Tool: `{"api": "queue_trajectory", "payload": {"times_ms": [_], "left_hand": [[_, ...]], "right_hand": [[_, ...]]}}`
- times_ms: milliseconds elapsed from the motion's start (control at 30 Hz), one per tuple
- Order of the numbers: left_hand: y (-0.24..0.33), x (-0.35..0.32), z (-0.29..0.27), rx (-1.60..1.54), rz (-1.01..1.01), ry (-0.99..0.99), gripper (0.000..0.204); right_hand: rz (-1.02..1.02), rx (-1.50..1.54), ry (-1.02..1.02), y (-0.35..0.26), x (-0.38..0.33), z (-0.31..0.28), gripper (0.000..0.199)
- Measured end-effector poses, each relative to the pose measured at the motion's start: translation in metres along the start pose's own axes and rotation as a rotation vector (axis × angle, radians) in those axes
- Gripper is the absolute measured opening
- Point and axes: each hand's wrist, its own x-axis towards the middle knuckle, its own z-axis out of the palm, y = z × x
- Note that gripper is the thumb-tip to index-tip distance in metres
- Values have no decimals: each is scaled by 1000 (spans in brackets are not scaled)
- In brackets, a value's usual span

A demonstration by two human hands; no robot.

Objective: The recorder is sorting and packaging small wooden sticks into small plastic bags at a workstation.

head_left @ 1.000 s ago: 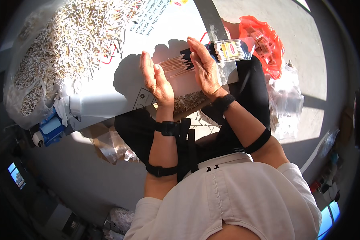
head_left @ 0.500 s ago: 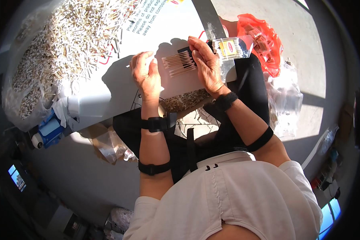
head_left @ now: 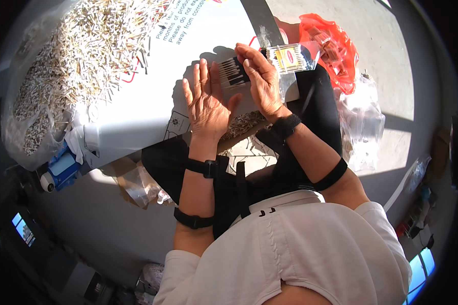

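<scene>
A row of cotton swabs (head_left: 227,68) lies on a black flat piece (head_left: 240,76) between my hands. My left hand (head_left: 207,109) is open, fingers stretched out, at the left ends of the swabs and covering some of them. On the other side, my right hand (head_left: 263,84) holds nothing that I can see; its long fingers are lightly bent and the thumb stands apart, over the right part of the black piece. Just past the right hand lies a clear pack of cotton swabs (head_left: 292,57) with a yellow and red label.
A big clear bag (head_left: 23,101) spills a heap of loose swabs (head_left: 86,56) over the left of the white printed board (head_left: 132,119). An orange-red bag (head_left: 336,56) of small packs and a clear plastic bag (head_left: 361,122) lie at the right. More swabs (head_left: 244,123) sit below the board's edge.
My left hand has moved right to the swab ends, its curled fingers now straightened. Less of the swab row shows. My right hand has barely moved.
</scene>
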Motion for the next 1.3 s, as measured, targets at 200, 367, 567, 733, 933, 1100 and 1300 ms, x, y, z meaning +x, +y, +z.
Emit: {"api": "queue_trajectory", "payload": {"times_ms": [200,367,567,733,933,1100,1300], "left_hand": [[6,-3,3,13,-12,-14,88],[2,1,1,-361,-30,203,78],[0,7,-10,-579,-11,427,45],[-3,10,-10,-284,106,349,27],[-4,13,-7,-226,123,303,24],[2,12,-8,-268,67,296,32],[23,1,-12,-66,80,4,90]], "right_hand": [[-23,-8,10,2,-1,-1,31],[-81,-72,16,3,-5,4,32],[-46,84,60,6,-6,5,34],[13,102,3,4,-1,-5,35],[13,110,18,4,-1,-5,33],[20,103,27,2,-1,-5,31],[43,128,70,-1,0,-4,29]]}}
